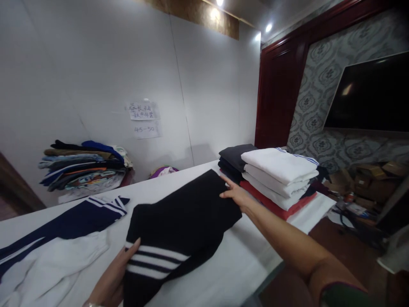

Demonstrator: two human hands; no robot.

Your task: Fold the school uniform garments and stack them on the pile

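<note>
A black garment with white stripes (182, 213), partly folded, spans the space between my two hands over the white table (217, 273). My left hand (111, 273) is closed on its striped near-left edge, thumb on top and the other fingers hidden beneath. At the far right end, my right hand (236, 196) grips the cloth with its thumb and index finger apart on the upper side; its remaining fingers are hidden. Left of the garment lie a navy garment with white stripes (73, 219) and a crumpled white garment (60, 264).
Folded white clothes (277, 170) sit on a red one (277, 209) at the table's right end, beside a dark stack (236, 155). Mixed clothes (86, 166) are piled by the wall at left. Handwritten paper notes (143, 119) hang there. Cardboard boxes (367, 179) stand at right.
</note>
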